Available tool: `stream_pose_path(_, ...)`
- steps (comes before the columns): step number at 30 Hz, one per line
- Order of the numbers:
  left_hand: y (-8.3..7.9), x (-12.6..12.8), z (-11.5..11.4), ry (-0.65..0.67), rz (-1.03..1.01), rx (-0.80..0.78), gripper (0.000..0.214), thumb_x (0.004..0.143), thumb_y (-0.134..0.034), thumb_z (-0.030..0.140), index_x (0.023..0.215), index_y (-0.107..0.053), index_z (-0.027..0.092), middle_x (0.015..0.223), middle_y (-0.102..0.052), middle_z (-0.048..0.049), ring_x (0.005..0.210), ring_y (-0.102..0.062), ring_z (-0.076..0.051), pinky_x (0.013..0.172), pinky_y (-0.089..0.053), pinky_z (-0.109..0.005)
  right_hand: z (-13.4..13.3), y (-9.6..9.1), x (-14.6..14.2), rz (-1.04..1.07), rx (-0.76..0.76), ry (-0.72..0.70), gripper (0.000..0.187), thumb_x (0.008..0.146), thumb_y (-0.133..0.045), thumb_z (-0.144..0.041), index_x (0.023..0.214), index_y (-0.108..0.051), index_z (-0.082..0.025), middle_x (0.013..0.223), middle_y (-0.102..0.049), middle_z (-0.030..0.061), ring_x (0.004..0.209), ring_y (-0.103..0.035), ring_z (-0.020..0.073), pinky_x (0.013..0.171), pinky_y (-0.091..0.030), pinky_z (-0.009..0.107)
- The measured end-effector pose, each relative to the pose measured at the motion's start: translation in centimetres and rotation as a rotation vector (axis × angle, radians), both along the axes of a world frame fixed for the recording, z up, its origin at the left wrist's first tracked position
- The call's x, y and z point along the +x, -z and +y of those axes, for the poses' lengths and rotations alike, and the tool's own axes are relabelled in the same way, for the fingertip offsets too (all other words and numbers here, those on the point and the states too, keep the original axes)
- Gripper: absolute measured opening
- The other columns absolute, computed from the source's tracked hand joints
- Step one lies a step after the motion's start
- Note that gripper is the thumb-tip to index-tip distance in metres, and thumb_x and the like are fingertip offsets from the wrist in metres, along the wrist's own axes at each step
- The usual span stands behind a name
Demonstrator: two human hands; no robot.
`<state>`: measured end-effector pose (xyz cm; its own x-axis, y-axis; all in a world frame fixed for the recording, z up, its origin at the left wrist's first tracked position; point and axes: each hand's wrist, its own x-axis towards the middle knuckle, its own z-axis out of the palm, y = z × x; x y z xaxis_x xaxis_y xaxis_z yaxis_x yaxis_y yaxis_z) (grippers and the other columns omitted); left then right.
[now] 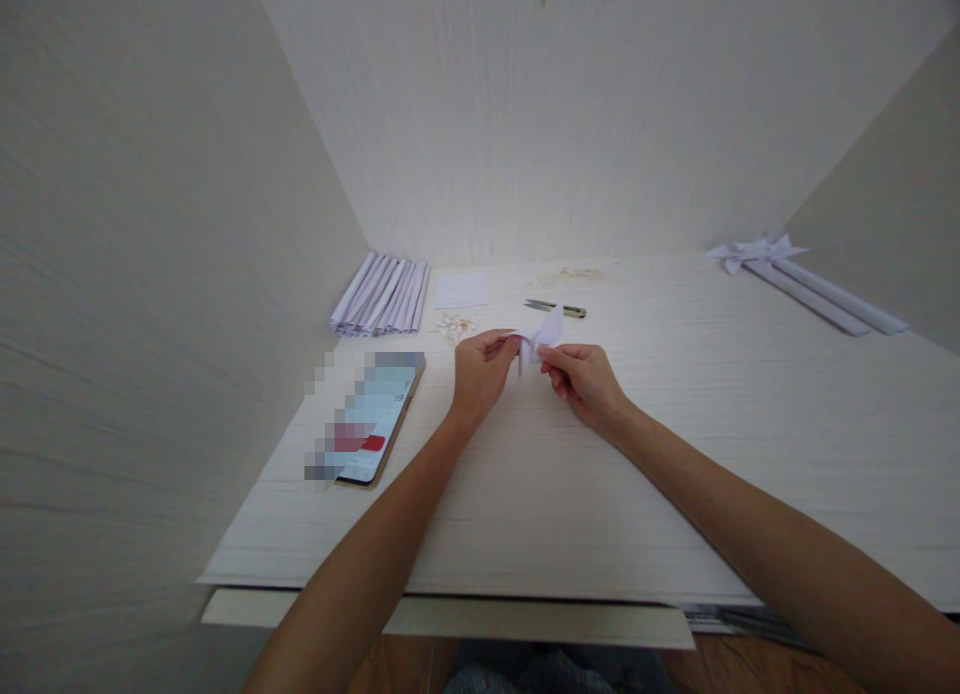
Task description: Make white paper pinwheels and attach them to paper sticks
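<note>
Above the middle of the table, both hands hold a white paper pinwheel with curled and pointed flaps. My left hand pinches its left side between thumb and fingers. The fingers of my right hand are closed on its lower right part. One flap stands up between the hands, and the fingertips hide some of the folds. Just behind the paper lies a pair of thread snips. A small heap of pale slender bits rests beyond my left hand.
Rolled paper tubes lie side by side at the back left, beside a flat paper square. A phone with its screen lit lies left of my forearm. Pinwheels on paper sticks lie at the back right. Walls enclose the table.
</note>
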<state>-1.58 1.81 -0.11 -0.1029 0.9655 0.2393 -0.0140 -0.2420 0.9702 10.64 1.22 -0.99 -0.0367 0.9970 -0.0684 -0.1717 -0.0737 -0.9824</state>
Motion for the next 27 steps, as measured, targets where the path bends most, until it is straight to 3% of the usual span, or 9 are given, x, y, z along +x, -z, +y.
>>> stream_pose_path(27, 0.04, -0.03, 0.06, 0.016, 0.007, 0.013, 0.009, 0.063, -0.056, 0.019, 0.066, -0.064, 0.015, 0.061, -0.065, -0.0005, 0.059, -0.06, -0.011, 0.059, -0.047, -0.023, 0.02, 0.31, 0.08, -0.01, 0.029, -0.015, 0.025, 0.06, -0.059, -0.032, 0.044, -0.052, -0.014, 0.029, -0.041, -0.0058, 0.024, -0.03, 0.0032, 0.027, -0.016, 0.018)
